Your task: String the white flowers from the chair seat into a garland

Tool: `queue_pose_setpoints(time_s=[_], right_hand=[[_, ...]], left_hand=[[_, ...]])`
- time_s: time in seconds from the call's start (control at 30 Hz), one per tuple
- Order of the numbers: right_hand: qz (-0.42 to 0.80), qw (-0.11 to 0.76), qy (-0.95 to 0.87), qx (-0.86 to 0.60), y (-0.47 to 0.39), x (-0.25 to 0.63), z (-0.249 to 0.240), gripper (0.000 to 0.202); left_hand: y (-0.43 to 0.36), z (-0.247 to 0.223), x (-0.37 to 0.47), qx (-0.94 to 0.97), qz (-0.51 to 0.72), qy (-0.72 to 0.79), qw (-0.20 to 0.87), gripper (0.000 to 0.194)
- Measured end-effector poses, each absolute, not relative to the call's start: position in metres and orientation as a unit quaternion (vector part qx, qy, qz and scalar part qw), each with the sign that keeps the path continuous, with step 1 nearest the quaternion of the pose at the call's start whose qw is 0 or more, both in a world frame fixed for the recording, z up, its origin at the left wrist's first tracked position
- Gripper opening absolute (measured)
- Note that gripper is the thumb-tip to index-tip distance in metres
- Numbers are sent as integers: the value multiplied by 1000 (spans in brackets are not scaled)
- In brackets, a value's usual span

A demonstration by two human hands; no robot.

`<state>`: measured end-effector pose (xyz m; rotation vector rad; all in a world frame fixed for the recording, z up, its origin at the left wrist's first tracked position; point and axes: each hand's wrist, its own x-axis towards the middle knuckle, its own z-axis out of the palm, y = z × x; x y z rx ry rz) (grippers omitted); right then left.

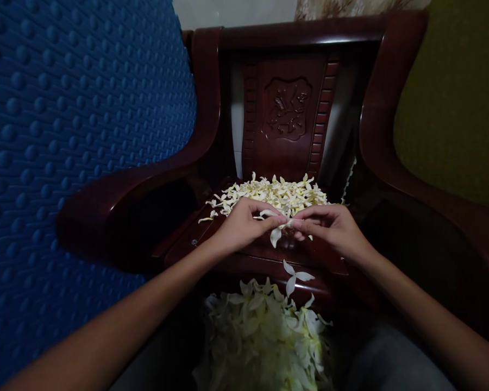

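Observation:
My left hand (256,220) and my right hand (323,224) meet over the front of a dark wooden chair seat. Between their fingertips is a white flower (275,234), its petals hanging below my left fingers. Both hands pinch at its middle, thumbs against forefingers. Just behind them a heap of cream flowers (264,190) lies on the seat. Nearer to me, a larger mass of white flowers (264,331) sits low in front of my body, its underside in shadow. One three-petalled flower (294,276) shows apart, just above that mass.
The chair's carved backrest (287,108) stands behind the heap. Its curved left armrest (106,206) and right armrest (427,201) flank my forearms. A blue studded mat (65,108) rises on the left, and an olive-green surface (452,98) is on the right.

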<state>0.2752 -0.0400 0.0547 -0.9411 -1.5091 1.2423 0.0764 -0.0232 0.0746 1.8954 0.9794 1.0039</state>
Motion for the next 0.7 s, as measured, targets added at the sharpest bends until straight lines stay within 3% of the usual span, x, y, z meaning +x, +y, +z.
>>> queue_pose_setpoints(time_s=[0.27, 0.47, 0.7], right_hand=[[538, 422, -630, -369, -40, 272, 48, 26], [537, 394, -658, -351, -49, 269, 55, 34], [405, 523, -648, -378, -33, 274, 51, 20]], left_hand=[[-32, 77, 79, 711, 392, 432, 393, 37], [-36, 77, 85, 713, 378, 441, 392, 41], [-27, 69, 90, 696, 410, 400, 432, 39]])
